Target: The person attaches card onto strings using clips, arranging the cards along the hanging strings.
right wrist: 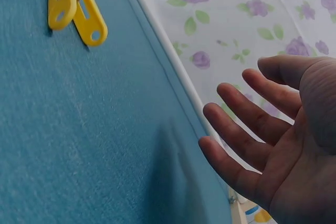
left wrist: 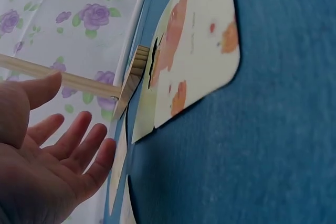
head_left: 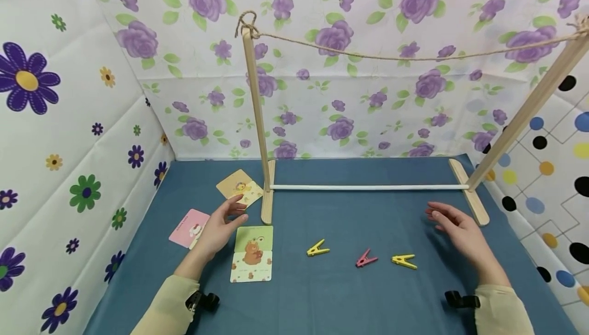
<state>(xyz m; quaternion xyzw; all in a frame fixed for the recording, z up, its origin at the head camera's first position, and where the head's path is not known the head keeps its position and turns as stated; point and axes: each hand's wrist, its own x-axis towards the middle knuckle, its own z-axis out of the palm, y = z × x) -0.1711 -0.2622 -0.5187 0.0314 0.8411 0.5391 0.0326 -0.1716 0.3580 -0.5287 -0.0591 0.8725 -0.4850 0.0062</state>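
My left hand (head_left: 220, 230) hovers over the cards at the left, its fingers loosely bent around nothing. Nearest to it lie a green-and-cream bear card (head_left: 251, 254), a pink card (head_left: 189, 226) partly hidden by the hand, and a tan-and-yellow card (head_left: 234, 184). My right hand (head_left: 462, 235) is held above the cloth at the right, fingers relaxed and holding nothing, as the right wrist view also shows. Between the hands lie a yellow clothespin (head_left: 317, 248), a pink clothespin (head_left: 366, 259) and a second yellow clothespin (head_left: 404, 261).
A wooden frame stands at the back, with a left post (head_left: 255, 105), a right post (head_left: 524, 115) and a white rod (head_left: 368, 187) low between them. A twine line (head_left: 391, 58) sags between the post tops. Blue cloth (head_left: 340, 304) covers the table; patterned sheets hang around it.
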